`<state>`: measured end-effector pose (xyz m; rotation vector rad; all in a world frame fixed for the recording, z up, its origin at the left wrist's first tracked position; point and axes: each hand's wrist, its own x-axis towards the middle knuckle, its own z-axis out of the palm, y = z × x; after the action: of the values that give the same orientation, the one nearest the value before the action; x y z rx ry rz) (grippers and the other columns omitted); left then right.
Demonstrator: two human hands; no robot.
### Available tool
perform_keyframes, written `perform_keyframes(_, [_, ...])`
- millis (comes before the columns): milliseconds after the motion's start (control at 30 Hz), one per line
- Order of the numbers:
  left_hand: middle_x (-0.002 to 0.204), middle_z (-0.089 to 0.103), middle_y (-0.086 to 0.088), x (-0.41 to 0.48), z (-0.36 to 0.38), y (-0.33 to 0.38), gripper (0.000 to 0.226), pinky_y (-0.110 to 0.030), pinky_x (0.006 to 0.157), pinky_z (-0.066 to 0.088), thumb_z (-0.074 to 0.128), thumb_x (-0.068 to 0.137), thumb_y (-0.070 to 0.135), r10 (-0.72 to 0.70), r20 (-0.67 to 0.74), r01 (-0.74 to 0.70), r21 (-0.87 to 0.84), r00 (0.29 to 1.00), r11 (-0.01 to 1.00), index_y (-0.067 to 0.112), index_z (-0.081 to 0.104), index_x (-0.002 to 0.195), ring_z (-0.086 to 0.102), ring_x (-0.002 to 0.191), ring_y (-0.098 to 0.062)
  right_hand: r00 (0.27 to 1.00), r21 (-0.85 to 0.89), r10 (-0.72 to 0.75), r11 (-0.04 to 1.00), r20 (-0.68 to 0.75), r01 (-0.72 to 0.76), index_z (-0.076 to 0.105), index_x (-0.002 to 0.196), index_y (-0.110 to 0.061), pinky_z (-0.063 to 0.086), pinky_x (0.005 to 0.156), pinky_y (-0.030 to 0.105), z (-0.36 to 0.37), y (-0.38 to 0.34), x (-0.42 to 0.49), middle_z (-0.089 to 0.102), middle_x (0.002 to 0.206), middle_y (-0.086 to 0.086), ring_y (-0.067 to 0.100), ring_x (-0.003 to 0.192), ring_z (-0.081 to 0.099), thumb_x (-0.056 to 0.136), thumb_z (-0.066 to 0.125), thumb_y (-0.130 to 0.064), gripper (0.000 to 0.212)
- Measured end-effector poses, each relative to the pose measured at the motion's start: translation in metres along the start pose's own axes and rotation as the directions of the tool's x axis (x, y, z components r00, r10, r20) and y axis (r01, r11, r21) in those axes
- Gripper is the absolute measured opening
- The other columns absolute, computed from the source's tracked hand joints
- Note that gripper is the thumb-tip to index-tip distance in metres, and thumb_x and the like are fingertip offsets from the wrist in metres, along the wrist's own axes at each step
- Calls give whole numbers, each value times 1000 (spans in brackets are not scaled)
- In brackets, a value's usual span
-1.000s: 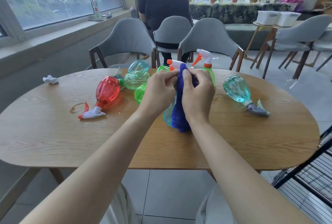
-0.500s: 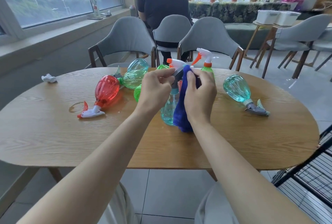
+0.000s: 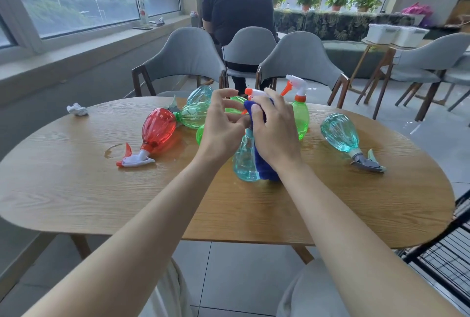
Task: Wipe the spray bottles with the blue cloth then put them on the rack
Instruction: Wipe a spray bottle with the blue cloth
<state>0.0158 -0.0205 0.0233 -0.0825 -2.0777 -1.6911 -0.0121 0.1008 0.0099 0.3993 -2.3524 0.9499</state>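
Observation:
A clear teal spray bottle (image 3: 244, 161) stands upright in the middle of the wooden table (image 3: 76, 189). My right hand (image 3: 276, 133) grips the blue cloth (image 3: 264, 170) and presses it against the bottle's neck and spray head. My left hand (image 3: 222, 126) curls round the neck from the left, fingers spread. A red bottle (image 3: 157, 128) lies on the left, a teal bottle (image 3: 340, 133) lies on the right, and a green bottle (image 3: 300, 118) stands behind my right hand. More green and teal bottles (image 3: 193, 114) lie behind my left hand.
A black wire rack (image 3: 445, 253) stands at the table's lower right corner. A crumpled tissue (image 3: 77, 109) lies at the far left, with a wet ring mark (image 3: 112, 151) near the red bottle. Grey chairs (image 3: 188, 54) line the far side, where a person (image 3: 236, 3) sits facing away.
My right hand has slid the cloth up over the spray head. My left hand's fingers have loosened and spread. The bottle has stayed standing in place.

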Motion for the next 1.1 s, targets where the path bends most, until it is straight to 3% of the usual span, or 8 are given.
perform_keyframes(133, [128,64,7,-3,-2,-1,56,-14,70,55,70,96,-5,94,13,-94,72,996,993,18,53,144,68,80,7,994,78,-33,997,101,25,69,128,-23,39,116,41,1,-1,-3,48,153,-5,19,138,43,106,39,-31,38])
perform_keyframes(367, [107,77,13,-4,0,-2,41,-12,82,56,73,93,-1,135,-19,-132,120,991,984,18,77,129,69,91,12,996,159,-47,987,74,35,72,115,-23,45,107,41,-2,4,-1,52,135,-3,19,122,52,106,40,-29,33])
perform_keyframes(500, [106,79,14,-5,1,-3,38,-21,92,60,80,87,0,109,-98,-104,51,989,993,18,81,121,75,95,2,992,142,-122,983,28,117,69,122,-24,44,106,34,0,11,-6,57,134,-4,18,122,53,109,44,-23,28])
perform_keyframes(633, [93,78,23,-11,1,-3,36,-21,91,59,81,85,-2,122,-116,-121,16,986,992,23,84,110,76,96,1,981,117,-191,974,-46,195,66,126,-23,42,104,27,2,12,-16,61,132,-6,18,122,54,110,48,-18,24])
perform_keyframes(767, [90,82,7,-11,-3,-5,23,-31,86,64,86,84,4,66,-138,-72,-39,988,997,21,84,99,79,88,-9,997,335,-4,942,-81,31,48,125,-23,41,86,4,-5,5,-19,63,124,-4,8,108,59,105,63,-21,25])
perform_keyframes(967, [88,79,4,-6,-8,-1,22,-17,68,60,90,84,12,58,-117,-56,27,991,998,15,80,103,76,81,-4,986,308,-33,948,-164,83,60,119,-15,45,91,8,-2,7,-17,56,128,2,13,115,57,103,67,-21,19])
perform_keyframes(1033, [90,75,2,-3,-9,-1,34,-10,64,54,92,84,21,38,-115,-29,76,993,997,16,75,113,73,82,-4,976,334,70,943,-207,3,61,117,-16,49,92,10,0,7,-15,49,132,3,14,118,57,103,67,-23,17])
perform_keyframes(1100, [104,74,3,0,-9,-5,47,-11,68,55,90,85,27,8,-77,-1,89,997,996,19,69,126,71,93,-4,941,382,235,915,-244,-130,59,114,-18,50,85,8,2,9,-17,48,128,3,11,112,57,104,66,-26,14])
